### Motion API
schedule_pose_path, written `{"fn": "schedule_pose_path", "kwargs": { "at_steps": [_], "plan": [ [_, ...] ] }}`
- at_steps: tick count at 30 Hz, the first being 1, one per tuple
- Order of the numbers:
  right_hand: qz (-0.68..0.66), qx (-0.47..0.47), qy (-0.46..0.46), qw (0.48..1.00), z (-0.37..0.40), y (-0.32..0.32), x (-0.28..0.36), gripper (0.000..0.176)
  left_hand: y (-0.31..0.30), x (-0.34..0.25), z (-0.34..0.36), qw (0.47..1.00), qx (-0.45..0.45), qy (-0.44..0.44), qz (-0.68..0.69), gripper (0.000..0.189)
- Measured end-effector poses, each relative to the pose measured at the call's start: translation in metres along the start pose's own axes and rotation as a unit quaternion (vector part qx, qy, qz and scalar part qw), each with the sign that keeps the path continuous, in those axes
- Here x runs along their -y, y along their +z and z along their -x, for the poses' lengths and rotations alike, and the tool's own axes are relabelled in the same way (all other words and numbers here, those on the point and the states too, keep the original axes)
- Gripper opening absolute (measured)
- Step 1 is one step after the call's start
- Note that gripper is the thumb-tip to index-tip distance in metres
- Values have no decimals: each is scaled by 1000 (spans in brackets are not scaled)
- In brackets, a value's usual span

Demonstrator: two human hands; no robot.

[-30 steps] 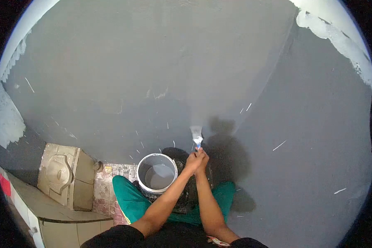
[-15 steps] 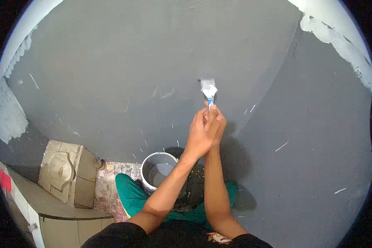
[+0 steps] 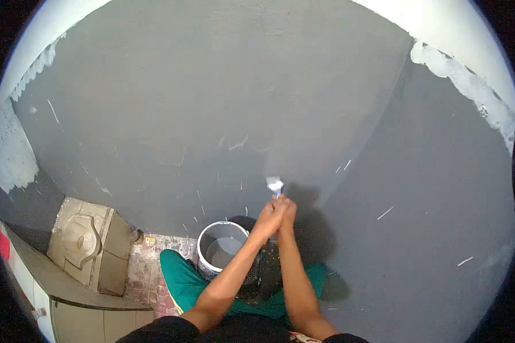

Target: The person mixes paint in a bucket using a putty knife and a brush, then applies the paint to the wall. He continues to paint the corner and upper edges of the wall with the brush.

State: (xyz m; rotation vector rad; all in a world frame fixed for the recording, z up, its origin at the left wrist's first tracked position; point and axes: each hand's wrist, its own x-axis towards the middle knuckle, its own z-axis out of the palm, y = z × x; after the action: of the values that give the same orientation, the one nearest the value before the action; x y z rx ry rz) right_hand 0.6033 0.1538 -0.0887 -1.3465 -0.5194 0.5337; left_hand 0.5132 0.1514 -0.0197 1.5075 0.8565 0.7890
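Note:
Both of my hands are closed around the handle of a paintbrush, whose bristles touch the lower part of a grey wall. My left hand overlaps my right hand, and most of the handle is hidden in their grip. White paint coats the base of the bristles. Below and to the left of the hands stands a bucket with grey liquid in it, close to my green-trousered knee.
At lower left a squat toilet sits on a raised tiled block. A low tiled partition runs beside it. Reddish tiled floor shows near my knee. A wall corner rises to the right, and white patches border the grey.
My two hands and the paintbrush have moved down the wall and slightly left, closer to the bucket. The grip stays the same, and the view has tilted a little upward.

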Motion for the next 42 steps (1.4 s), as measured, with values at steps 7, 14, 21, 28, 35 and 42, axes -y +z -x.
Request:
{"fn": "schedule_pose_path", "kwargs": {
  "at_steps": [7, 14, 21, 28, 35, 42],
  "plan": [
    [-31, 107, -213, 971, -8, 26, 190, 22, -18, -157, -13, 950, -28, 302, -75, 62],
    [-40, 106, -332, 936, -25, 37, 263, 23, -20, -236, -18, 942, -41, 328, -56, 59],
    [47, 11, -295, 954, -18, 17, 153, 24, 6, -86, -47, 800, -141, 498, -302, 53],
    [58, -16, -154, 986, 12, -10, 22, 25, 10, -6, -2, 993, 13, 46, -110, 64],
    [50, -4, -208, 977, -15, 5, 102, 27, 6, -90, -24, 954, -16, 259, -153, 55],
    [-19, 45, -359, 932, -35, 36, 274, 28, -12, -251, -15, 945, -61, 319, -42, 62]
  ]
}}
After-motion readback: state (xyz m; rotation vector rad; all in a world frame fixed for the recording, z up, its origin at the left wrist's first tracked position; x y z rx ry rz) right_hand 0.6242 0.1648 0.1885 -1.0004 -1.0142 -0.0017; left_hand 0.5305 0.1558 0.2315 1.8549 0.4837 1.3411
